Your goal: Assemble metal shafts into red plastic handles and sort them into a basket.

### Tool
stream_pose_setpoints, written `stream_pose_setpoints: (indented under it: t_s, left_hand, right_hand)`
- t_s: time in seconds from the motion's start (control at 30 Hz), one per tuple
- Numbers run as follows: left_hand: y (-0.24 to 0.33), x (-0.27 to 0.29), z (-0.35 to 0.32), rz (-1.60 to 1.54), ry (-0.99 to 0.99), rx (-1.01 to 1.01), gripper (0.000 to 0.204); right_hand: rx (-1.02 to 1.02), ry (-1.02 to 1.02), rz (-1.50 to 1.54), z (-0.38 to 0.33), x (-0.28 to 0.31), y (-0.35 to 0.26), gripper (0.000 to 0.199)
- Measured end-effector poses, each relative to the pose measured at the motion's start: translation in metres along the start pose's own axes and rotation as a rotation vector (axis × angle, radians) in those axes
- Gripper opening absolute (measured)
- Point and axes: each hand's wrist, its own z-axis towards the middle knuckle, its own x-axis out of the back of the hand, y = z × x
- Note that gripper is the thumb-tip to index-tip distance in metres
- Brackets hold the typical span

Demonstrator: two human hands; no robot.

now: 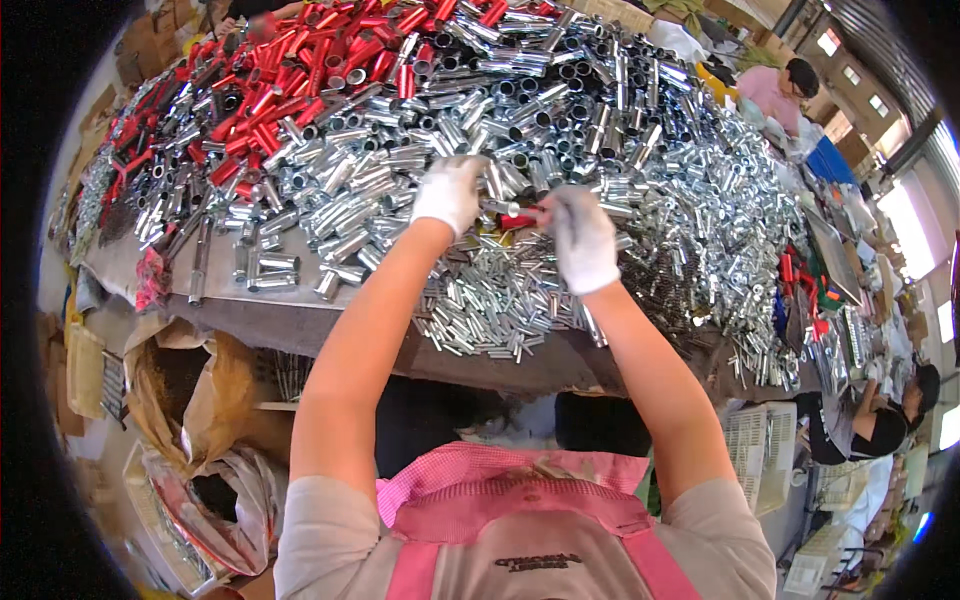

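My left hand (449,196), in a white glove, is closed at one end of a short silver metal tube (499,208), above the heap. Facing it is my right hand (584,240), in a white glove with grey fingertips. Its fingers are bent together at the tube's other end; what they pinch is too small to make out. A red piece (516,222) lies just below the tube, between the hands. In front of both hands, small silver pins (480,305) lie in a loose pile near the table's edge.
Silver tubes (350,205) and red tubes (300,60) are heaped across the table (240,308). Dark springs (660,285) and small silver fittings (740,210) lie to the right. Sacks (190,395) and a white crate (760,450) stand below. Other people (770,90) work at the right.
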Motion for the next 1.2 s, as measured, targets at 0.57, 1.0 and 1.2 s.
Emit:
stream_pose_setpoints:
  t_s: [0.57,1.0,1.2]
  left_hand:
    - [0.019,0.035,-0.021,-0.419,-0.002,0.097,0.033]
    - [0.108,0.038,-0.159,-2.286,-0.131,0.940,0.026]
    - [0.140,0.044,-0.176,-2.213,-0.209,0.843,0.031]
  right_hand:
    - [0.158,-0.419,-0.912,0.011,-0.011,0.033,0.021]
    - [-0.161,-0.263,0.091,-0.116,0.089,-0.075,0.026]
    - [0.143,-0.073,-0.370,-0.133,0.093,-0.097,0.050]
